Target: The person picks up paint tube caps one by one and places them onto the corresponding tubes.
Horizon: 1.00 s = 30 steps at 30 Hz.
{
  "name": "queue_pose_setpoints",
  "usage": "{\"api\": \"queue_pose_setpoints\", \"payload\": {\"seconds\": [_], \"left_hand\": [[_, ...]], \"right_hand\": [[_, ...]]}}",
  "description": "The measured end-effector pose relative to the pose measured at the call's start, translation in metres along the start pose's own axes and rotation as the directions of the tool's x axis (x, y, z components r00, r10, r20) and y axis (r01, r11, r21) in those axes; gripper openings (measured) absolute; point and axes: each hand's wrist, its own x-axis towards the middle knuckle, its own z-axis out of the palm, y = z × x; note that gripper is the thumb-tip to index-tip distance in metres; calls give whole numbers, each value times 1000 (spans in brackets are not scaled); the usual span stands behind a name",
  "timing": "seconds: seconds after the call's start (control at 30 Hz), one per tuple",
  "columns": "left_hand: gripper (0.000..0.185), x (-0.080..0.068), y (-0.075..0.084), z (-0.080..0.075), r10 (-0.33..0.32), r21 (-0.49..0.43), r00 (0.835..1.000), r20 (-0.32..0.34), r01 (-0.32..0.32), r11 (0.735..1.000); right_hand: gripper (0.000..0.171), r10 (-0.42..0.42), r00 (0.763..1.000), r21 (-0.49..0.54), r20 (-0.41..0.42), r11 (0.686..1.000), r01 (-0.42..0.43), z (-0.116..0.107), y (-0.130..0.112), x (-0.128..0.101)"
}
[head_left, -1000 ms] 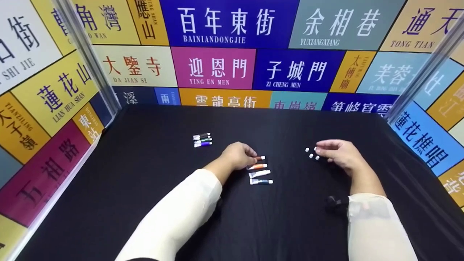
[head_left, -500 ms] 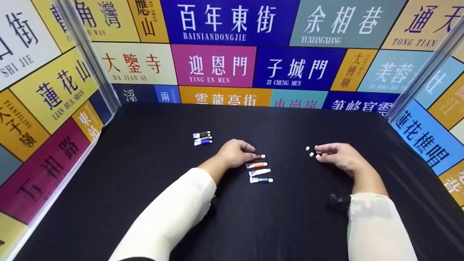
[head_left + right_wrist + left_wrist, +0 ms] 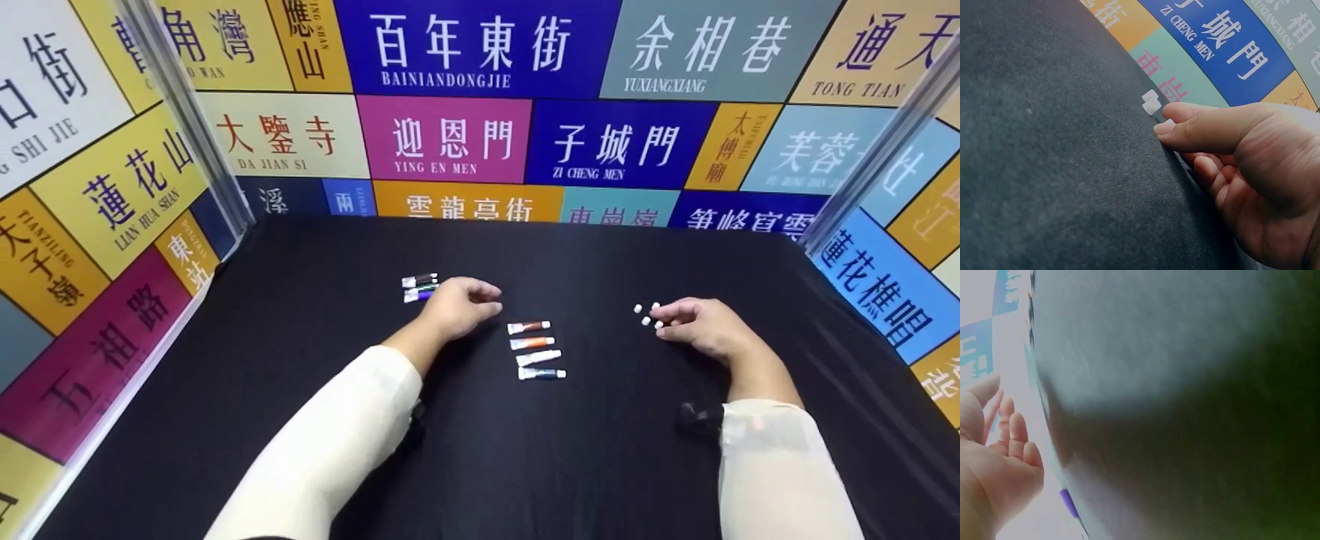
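Observation:
Small paint tubes with white caps lie in a column mid-table: a brown tube [image 3: 529, 327], an orange tube [image 3: 532, 343], a white tube [image 3: 539, 358] and a dark blue tube [image 3: 542, 373]. My left hand [image 3: 461, 306] is up and left of the brown tube, holding nothing, thumb and fingers apart. It partly covers a purple tube [image 3: 417, 295] in the head view. At the right, my right hand [image 3: 701, 326] is beside several small white pieces [image 3: 646, 321], thumb and index tips right at the nearest ones. In the right wrist view, its thumb [image 3: 1196, 135] partly hides one piece.
A dark tube [image 3: 418, 280] lies with the purple one at the back left, a green one between them. Black cloth [image 3: 570, 457] covers the table. Panels printed with large characters [image 3: 442, 139] stand upright along the back and sides.
My left hand has let go of the brown tube and drawn back to the left, leaving that tube on the cloth. My right hand has barely shifted by the white pieces.

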Motion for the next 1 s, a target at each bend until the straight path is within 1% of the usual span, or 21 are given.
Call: {"api": "queue_pose_setpoints", "payload": {"seconds": [0.13,0.23,0.33,0.5,0.6,0.77,0.87,1.0], "left_hand": [[31,0,-7,-7,7,-9,1000,-19,-7,1000],[31,1,-13,-13,-11,2,999,-37,11,1000],[31,1,-18,-21,-40,22,998,-58,42,999],[32,3,-27,-36,-85,55,992,-98,91,994],[32,4,-33,-45,-104,75,985,-137,115,991],[31,6,-40,-58,-142,70,973,-184,157,985],[29,6,-45,-62,-159,76,968,-195,176,981],[26,4,-52,-64,-172,95,964,-204,194,976]], "right_hand": [[39,-11,1000,-54,-11,999,11,1,2,0],[35,-20,1000,-88,-10,996,19,2,2,0],[32,-22,1000,-96,-5,995,22,2,1,0],[35,-8,1000,-37,0,999,8,0,-1,-3],[38,-1,1000,2,3,1000,1,0,-1,-4],[39,0,1000,29,7,1000,-1,0,-1,-4],[39,3,1000,31,9,1000,-3,-1,0,-4],[40,3,1000,40,10,999,-3,-2,1,-4]]}}
